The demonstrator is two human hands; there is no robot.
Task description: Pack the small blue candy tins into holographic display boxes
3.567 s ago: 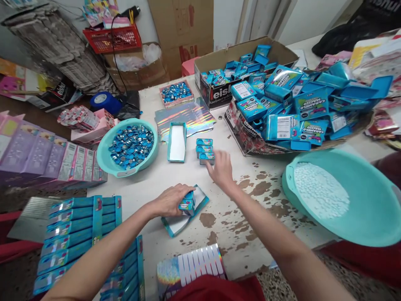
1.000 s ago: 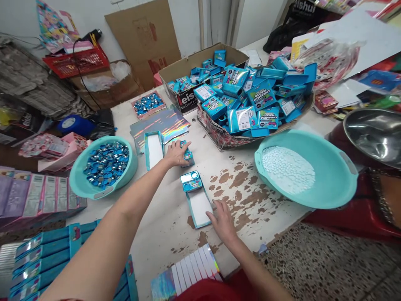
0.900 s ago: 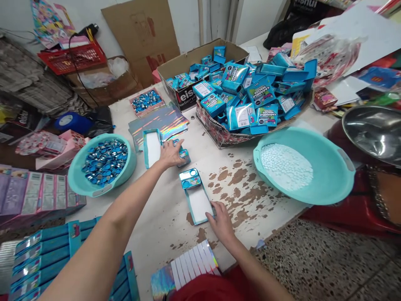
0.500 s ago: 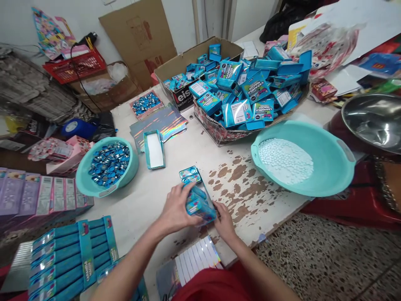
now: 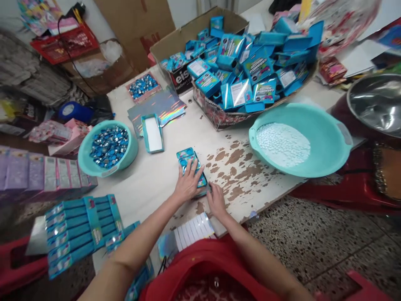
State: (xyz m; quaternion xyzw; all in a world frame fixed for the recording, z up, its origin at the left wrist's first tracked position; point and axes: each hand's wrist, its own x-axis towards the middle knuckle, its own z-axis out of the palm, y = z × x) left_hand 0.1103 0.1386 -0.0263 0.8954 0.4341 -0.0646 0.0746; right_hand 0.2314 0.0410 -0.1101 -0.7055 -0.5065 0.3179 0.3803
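Note:
A narrow blue display box (image 5: 201, 193) lies on the table in front of me, filled with small blue candy packs (image 5: 185, 153) in a row. My left hand (image 5: 187, 180) rests palm down on the packs at its near end, fingers spread. At the box's near right corner, my right hand (image 5: 216, 200) has its fingers curled against the edge, partly hidden from view. Close to my body lie several white strips (image 5: 194, 230) on a shiny sheet. Farther off sits a small open box with a white inside (image 5: 153, 133).
A turquoise bowl (image 5: 133, 156) of blue and silver pieces stands left; another turquoise basin (image 5: 332, 154) holds white pellets. Cartons (image 5: 216, 119) heaped with blue candy boxes occupy the back. Stacked blue display boxes (image 5: 79, 228) sit lower left. A metal pot (image 5: 376, 100) is at right.
The blue packs that my left hand was gripping, tilted, now lie flat in the display box. That hand has opened onto them. The camera view has shifted down slightly.

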